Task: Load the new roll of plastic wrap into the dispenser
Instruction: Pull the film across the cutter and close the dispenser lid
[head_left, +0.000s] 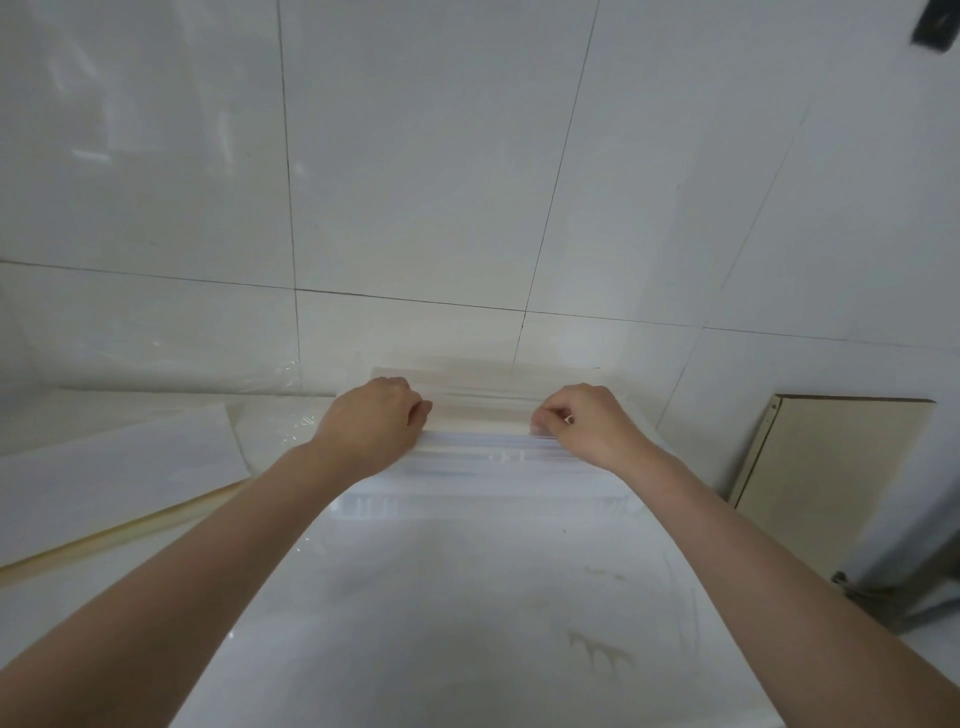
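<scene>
No writing or brand can be read anywhere. The left hand (371, 422), fingers curled, grips the left end of the dispenser (480, 395), a long beige box against the tiled wall (415, 182). Plastic wrap (488, 452) stretches between the hands. The right hand (587, 423) pinches the wrap's right edge. Right of it leans a beige board (826, 467).

White dispenser (483, 457), beige panel (831, 467)

A beige board (826, 467) leans against the white tiled wall (415, 156) at right.
</scene>
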